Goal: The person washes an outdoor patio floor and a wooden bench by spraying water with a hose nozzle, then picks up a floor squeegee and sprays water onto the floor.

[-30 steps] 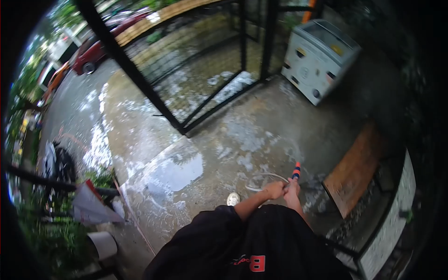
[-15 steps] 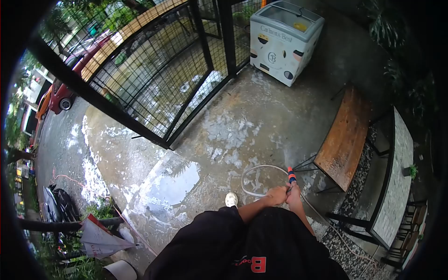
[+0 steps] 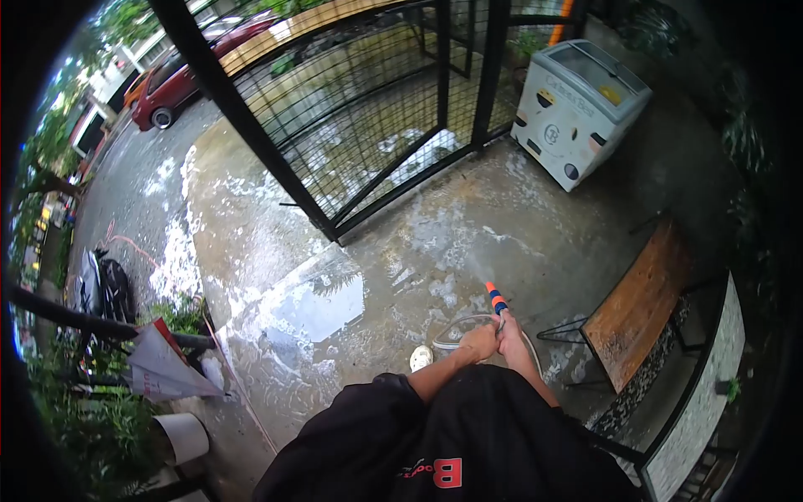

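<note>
An orange-and-blue hose nozzle (image 3: pixel 497 299) points forward over the wet concrete floor, with a faint spray at its tip. My right hand (image 3: pixel 512 336) is wrapped round its rear end. Close against it, my left hand (image 3: pixel 478 341) is closed on the pale hose (image 3: pixel 448 344), just behind the nozzle. The hose makes a loop low in front of me, and part of it is hidden by my hands. White foam and water streaks cover the floor (image 3: pixel 393 293) ahead of the nozzle.
A wooden bench (image 3: pixel 640 309) and a grey-topped table (image 3: pixel 698 402) stand to the right. Ahead are a black mesh gate (image 3: pixel 376 125) and a white chest freezer (image 3: pixel 569 125). A folded umbrella (image 3: pixel 171 364) and a white pot (image 3: pixel 184 437) are at the left.
The nozzle has swung left, and both hands have moved left with it. My view has turned, so the gate, freezer and bench appear farther right.
</note>
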`<state>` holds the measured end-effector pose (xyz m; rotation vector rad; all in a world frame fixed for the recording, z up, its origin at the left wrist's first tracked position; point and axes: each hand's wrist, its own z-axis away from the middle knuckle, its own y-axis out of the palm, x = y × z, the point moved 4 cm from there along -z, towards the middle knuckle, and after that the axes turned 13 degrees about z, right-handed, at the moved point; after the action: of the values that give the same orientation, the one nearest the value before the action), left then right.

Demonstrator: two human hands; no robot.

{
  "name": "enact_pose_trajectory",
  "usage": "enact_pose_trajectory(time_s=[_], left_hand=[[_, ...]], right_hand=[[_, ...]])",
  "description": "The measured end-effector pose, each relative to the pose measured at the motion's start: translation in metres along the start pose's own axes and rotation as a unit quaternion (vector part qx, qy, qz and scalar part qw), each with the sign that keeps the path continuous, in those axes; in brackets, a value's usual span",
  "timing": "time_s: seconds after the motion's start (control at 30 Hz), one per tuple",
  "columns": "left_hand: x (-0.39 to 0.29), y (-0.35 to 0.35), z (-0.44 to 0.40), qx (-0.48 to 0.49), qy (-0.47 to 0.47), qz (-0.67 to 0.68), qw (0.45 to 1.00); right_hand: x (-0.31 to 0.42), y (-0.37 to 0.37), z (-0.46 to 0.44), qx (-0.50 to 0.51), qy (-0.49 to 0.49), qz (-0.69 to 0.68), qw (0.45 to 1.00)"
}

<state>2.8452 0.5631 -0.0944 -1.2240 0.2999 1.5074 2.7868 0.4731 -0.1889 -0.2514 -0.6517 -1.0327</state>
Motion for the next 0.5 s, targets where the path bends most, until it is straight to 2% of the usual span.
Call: enact_pose_trajectory(time_s=[0.17,0.27,0.37,0.5], left_hand=[[0.010,-0.033,0.009,-0.046,-0.001,0.028,0.999],[0.012,-0.049,0.015,-0.058,-0.022,0.033,0.998],[0.015,-0.058,0.018,-0.063,-0.026,0.038,0.997],[0.022,-0.059,0.015,-0.045,-0.026,0.041,0.998]], right_hand=[[-0.007,0.041,-0.027,0.099,0.020,0.088,0.991],[0.011,0.067,0.002,0.073,0.059,0.094,0.991],[0.011,0.077,0.003,0.095,0.032,0.109,0.989],[0.016,0.086,0.014,0.097,0.041,0.124,0.987]])
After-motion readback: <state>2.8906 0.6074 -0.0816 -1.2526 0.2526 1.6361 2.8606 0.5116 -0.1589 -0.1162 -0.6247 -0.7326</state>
